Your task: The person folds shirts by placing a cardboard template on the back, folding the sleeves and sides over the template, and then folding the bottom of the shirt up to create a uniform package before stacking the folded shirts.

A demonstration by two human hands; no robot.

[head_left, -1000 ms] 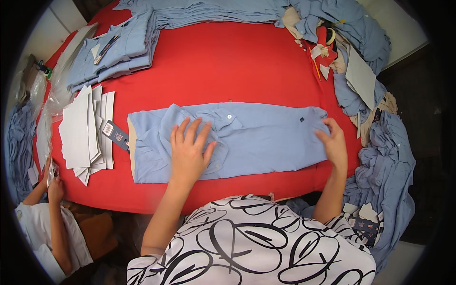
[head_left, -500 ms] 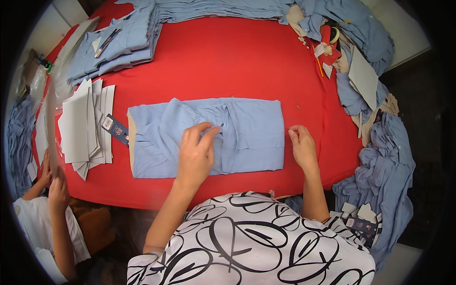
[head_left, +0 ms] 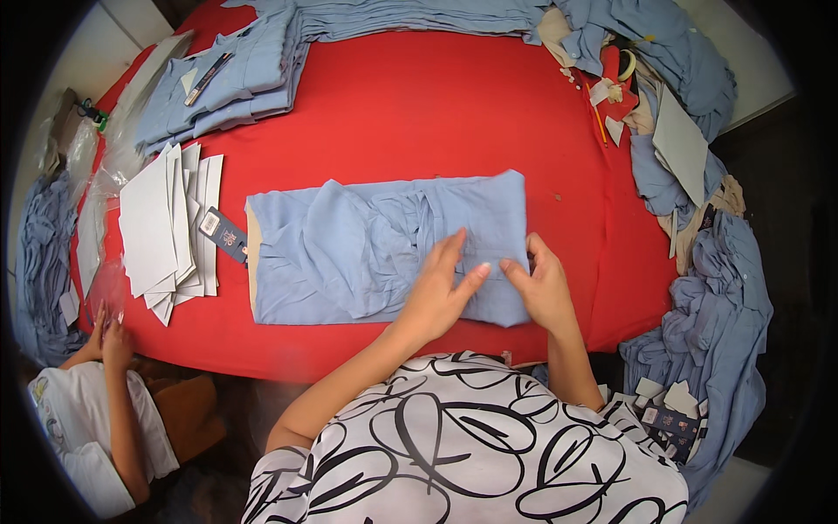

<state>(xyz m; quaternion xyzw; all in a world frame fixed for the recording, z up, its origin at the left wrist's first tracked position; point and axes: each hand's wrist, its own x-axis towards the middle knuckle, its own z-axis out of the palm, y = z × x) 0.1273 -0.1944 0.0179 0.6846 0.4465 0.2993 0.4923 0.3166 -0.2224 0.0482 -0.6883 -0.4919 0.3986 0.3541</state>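
Observation:
A folded light blue shirt (head_left: pixel 349 253) lies in front of me, creased across its middle. A dark hang tag (head_left: pixel 223 234) sticks out past its left end, beside a beige strip of board. My left hand (head_left: pixel 439 293) rests over the right half of the shirt, thumb and fingers apart, holding nothing. At the shirt's right end, my right hand (head_left: pixel 548 288) grips the edge, thumb on top of the cloth; its other fingers are partly hidden.
White boards (head_left: pixel 157 227) are piled left of the shirt. Folded blue shirts (head_left: pixel 236 79) carry a dark pen-like item at the far left. A co-worker's hands (head_left: pixel 112 336) hold clear plastic at lower left. Loose blue garments (head_left: pixel 707 297) and a pencil (head_left: pixel 601 127) lie rightward.
My left hand has moved right across the shirt. My right hand has come in from beside the shirt and taken its right edge. The co-worker's white board is gone from their hands.

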